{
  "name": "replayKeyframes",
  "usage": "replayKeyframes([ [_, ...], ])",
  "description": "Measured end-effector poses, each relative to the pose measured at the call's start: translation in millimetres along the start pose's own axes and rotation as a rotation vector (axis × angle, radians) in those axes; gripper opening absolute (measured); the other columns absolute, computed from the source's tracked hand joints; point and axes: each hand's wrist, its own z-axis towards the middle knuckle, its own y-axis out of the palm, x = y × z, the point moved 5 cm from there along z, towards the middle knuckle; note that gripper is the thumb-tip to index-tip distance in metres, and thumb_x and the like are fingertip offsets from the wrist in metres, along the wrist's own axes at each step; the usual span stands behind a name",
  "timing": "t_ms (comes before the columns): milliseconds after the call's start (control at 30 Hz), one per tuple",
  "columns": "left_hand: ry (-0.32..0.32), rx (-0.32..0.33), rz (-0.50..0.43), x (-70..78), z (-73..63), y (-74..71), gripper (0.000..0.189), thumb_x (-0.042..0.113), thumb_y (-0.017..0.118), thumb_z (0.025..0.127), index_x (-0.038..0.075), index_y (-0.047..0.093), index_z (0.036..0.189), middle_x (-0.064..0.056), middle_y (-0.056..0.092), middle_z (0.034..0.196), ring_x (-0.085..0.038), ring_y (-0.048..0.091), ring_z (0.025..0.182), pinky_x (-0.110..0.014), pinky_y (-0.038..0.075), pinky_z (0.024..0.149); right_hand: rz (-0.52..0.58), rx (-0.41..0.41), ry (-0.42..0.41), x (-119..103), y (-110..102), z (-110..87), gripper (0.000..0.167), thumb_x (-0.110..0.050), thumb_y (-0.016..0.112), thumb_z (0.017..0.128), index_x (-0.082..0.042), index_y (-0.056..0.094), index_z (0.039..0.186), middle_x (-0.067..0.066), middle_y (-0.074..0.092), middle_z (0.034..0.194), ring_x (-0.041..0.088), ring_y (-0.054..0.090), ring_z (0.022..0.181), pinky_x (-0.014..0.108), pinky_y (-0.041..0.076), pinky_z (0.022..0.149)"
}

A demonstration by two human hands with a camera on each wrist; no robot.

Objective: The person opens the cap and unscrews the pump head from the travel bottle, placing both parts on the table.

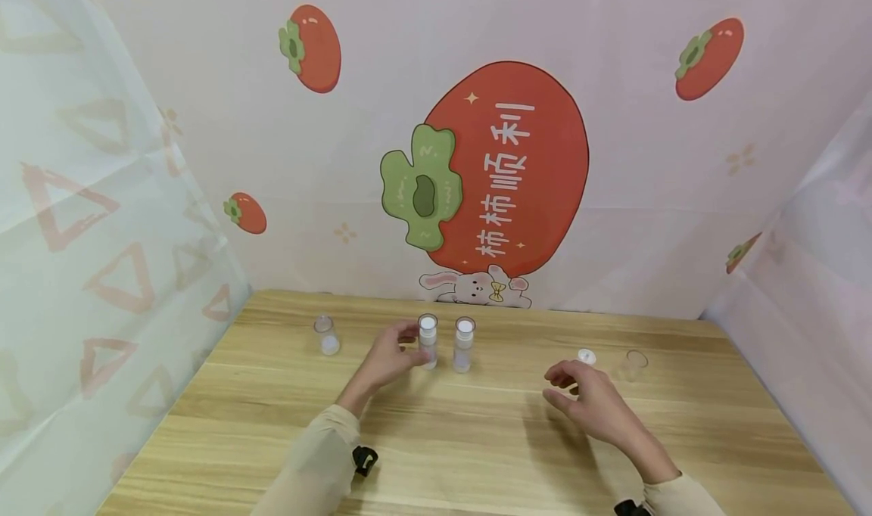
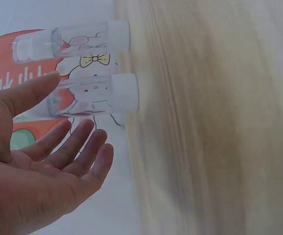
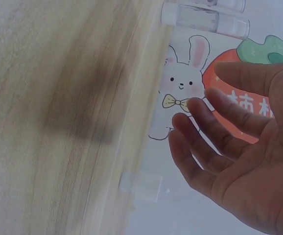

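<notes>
Wall: pale, red fruit on it, 12 o'clock from the counter's middle.
Counter: wood.
Left hand: 10 o'clock, thumb and fingers apart around the left bottle; can't tell if they touch.
Right hand: 3 o'clock, thumb and fingers apart, near the white cap.
Left bottle: stands, 11 o'clock.
Right bottle: just beside it, 12 o'clock.
Clear tube: 10 o'clock.
White cap: 2 o'clock.

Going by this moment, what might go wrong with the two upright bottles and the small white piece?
The left hand is right at the nearer bottle; a nudge might tip it into the neighbouring bottle, standing close by.
The right hand hovers near the small white piece and might brush it aside.
</notes>
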Motion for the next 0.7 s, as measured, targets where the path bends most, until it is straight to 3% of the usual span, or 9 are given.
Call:
replayKeyframes([
  [167,-0.016,-0.01,-0.02,-1.5,1.3,6.4,0.059,0.005,0.082,0.083,-0.006,0.056,0.135,-0.023,0.063,0.128,-0.043,0.057,0.122,-0.056,0.044,0.104,-0.005,-0.013,-0.011,-0.8,0.9,0.2,0.019,-0.009,0.077,0.09,-0.004,0.069,0.106,0.005,0.069,0.097,0.021,0.065,0.092,0.039,0.055,0.077],
  [700,-0.028,-0.019,-0.024,-8.4,4.5,15.5,0.045,0.003,0.079,0.086,-0.003,0.064,0.127,-0.016,0.068,0.118,-0.034,0.061,0.114,-0.053,0.046,0.102,0.023,-0.06,-0.035,-0.6,4.8,-0.7,0.02,-0.01,0.076,0.091,-0.005,0.069,0.109,0.007,0.068,0.105,0.027,0.065,0.096,0.038,0.056,0.078],
])
